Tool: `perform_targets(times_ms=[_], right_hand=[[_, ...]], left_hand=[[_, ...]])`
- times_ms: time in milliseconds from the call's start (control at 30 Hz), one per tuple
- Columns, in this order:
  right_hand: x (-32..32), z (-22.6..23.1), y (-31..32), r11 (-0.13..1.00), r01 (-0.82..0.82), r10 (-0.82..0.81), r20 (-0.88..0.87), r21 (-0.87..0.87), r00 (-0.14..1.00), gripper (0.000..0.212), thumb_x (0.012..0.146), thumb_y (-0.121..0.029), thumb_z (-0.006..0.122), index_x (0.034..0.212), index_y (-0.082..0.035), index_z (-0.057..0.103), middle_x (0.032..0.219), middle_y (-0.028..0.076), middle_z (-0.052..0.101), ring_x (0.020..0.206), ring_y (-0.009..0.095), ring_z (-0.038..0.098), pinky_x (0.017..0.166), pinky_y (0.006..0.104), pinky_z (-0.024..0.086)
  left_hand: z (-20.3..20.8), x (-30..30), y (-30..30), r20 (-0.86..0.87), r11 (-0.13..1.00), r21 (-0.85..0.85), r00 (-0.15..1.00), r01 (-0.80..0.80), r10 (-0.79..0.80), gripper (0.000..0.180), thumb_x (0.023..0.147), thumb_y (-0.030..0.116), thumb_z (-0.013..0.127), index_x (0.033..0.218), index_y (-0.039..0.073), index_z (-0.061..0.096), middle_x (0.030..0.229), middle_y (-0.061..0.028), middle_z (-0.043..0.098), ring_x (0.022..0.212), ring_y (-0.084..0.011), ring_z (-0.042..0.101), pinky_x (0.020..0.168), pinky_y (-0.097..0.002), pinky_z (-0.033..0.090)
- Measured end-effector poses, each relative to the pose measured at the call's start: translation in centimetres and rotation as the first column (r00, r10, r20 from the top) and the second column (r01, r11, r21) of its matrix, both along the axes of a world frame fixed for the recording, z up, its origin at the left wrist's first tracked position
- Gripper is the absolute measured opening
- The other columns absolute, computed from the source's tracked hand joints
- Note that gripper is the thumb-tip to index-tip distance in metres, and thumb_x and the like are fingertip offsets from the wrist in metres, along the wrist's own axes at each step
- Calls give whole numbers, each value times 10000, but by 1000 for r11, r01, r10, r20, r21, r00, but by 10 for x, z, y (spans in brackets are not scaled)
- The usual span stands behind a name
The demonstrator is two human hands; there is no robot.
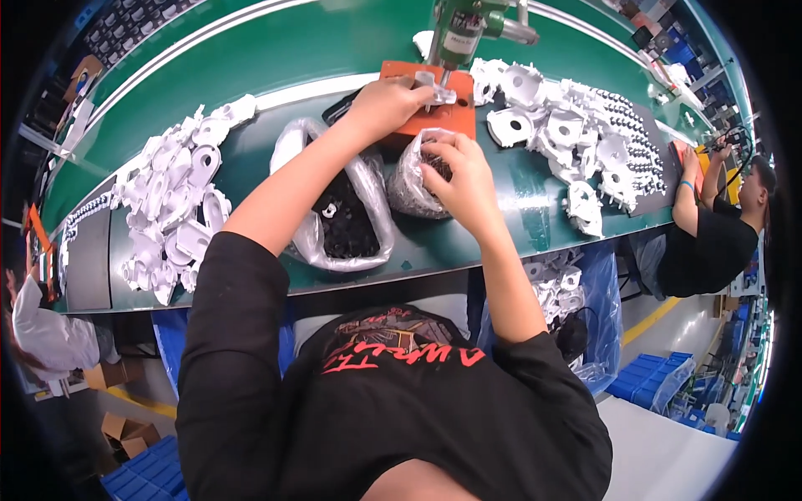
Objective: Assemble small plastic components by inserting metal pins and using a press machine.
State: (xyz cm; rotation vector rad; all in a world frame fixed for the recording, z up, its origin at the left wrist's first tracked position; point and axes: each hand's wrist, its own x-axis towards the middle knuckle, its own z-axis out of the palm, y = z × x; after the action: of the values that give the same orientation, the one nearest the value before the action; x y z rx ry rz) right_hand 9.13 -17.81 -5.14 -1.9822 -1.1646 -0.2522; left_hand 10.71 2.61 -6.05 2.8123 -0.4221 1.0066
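My left hand is closed on a small white plastic part. It holds the part on an orange block, under the tip of a green upright tool. My right hand is over the mouth of a clear plastic bag of small dark pieces, probably screws. Its thumb and fingers are bent and apart; I see nothing held between them. Under my left forearm stands another clear bag, holding small black pieces with a white piece on top.
White plastic housings are heaped on the left of the green bench, with more housings and rows of small dark parts on the right. A blue-lined bin stands below the bench edge. Other people work at both sides.
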Motion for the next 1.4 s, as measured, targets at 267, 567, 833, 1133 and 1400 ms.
perform_targets(times_ms=[267, 567, 833, 1133, 1400], right_hand=[[1, 2, 0, 1000, -1, 0, -41, -18, 999, 204, 726, -76, 673, 918, -22, 628, 1005, 108, 597, 981, 292, 550, 857, 358, 432], [-1, -1, 1, 1000, 8, -7, -40, 20, 999, 210, 720, -86, 670, 918, -29, 627, 1010, 111, 606, 983, 287, 550, 850, 353, 434], [-3, 2, 1, 999, 23, -20, -82, 33, 996, 204, 719, -89, 670, 911, -33, 629, 990, 108, 606, 973, 280, 554, 859, 353, 430], [0, -1, 1, 999, 9, -7, -45, 37, 999, 193, 724, -93, 672, 902, -34, 628, 1033, 99, 614, 978, 280, 555, 843, 353, 436], [-1, 1, 1, 1000, 8, -9, -89, -5, 996, 161, 731, -75, 670, 882, -35, 628, 1012, 81, 611, 920, 229, 558, 722, 302, 458]], left_hand=[[-1, -2, 0, -78, 995, -82, 995, 56, -63, 160, 868, 211, 495, 838, 76, 576, 806, -134, 604, 796, -334, 604, 664, -439, 491], [-7, -4, 15, -33, 987, 80, 990, 141, -139, 114, 839, 165, 506, 873, 91, 586, 877, -125, 616, 880, -293, 603, 775, -409, 472], [-11, -6, 1, -119, 1000, 5, 993, -18, 18, 118, 838, 167, 519, 898, 90, 586, 931, -116, 611, 906, -268, 600, 811, -409, 462], [5, -3, 0, -353, 998, 39, 934, -50, 60, 209, 872, 260, 512, 991, 119, 609, 1040, -106, 609, 1030, -282, 557, 927, -578, 341], [6, -36, 15, -312, 912, -404, 926, 72, -211, 403, 889, 183, 492, 1289, 133, 502, 1339, -135, 477, 1307, -279, 361, 1051, -359, 298]])
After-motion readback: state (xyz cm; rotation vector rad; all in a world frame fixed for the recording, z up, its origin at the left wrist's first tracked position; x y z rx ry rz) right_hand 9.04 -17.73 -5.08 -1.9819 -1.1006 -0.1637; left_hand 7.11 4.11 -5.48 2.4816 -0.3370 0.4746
